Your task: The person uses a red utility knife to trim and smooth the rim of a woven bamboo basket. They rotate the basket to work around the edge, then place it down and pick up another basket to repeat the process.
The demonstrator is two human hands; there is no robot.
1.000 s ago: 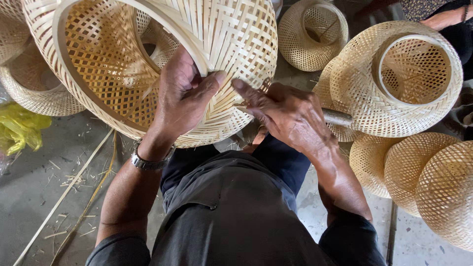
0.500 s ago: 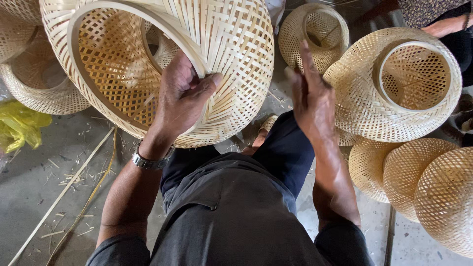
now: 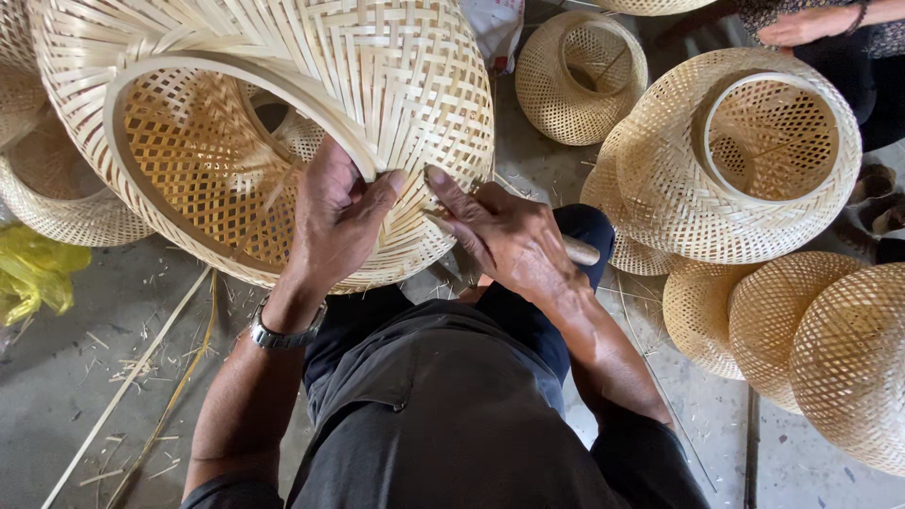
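Left hand (image 3: 337,219) has a firm grip on the big woven bamboo basket (image 3: 377,85), fingers curled over the round rim hoop (image 3: 236,80) right where it meets the weave, thumb pressing on the outer wall. Right hand (image 3: 504,236) sits just beside it, fingers stretched out flat and touching the lower edge of the same basket, so that one isn't really closed around anything I can see. It does lie over a pale wooden handle (image 3: 580,251) that pokes out past the palm, but I can't tell if the hand is actually clamping it or just resting on top.

Basket itself is tilted on its side above the person's lap, opening facing left and toward the camera, so you can see the open lattice weave inside. Silver wristwatch (image 3: 280,336) on the left wrist, dark trousers (image 3: 452,396) below.

Further out: a pile of finished baskets on the right, the biggest being a bell-shaped basket (image 3: 716,179) with its round opening facing up, and three domed baskets (image 3: 801,339) lying bottom-up beside it. Smaller round basket (image 3: 575,80) at the top middle. Another person's hand (image 3: 801,25) shows in the top right corner. Yellow plastic bag (image 3: 33,273) at the left edge, bamboo strips (image 3: 123,386) and shavings on the concrete floor (image 3: 57,396).
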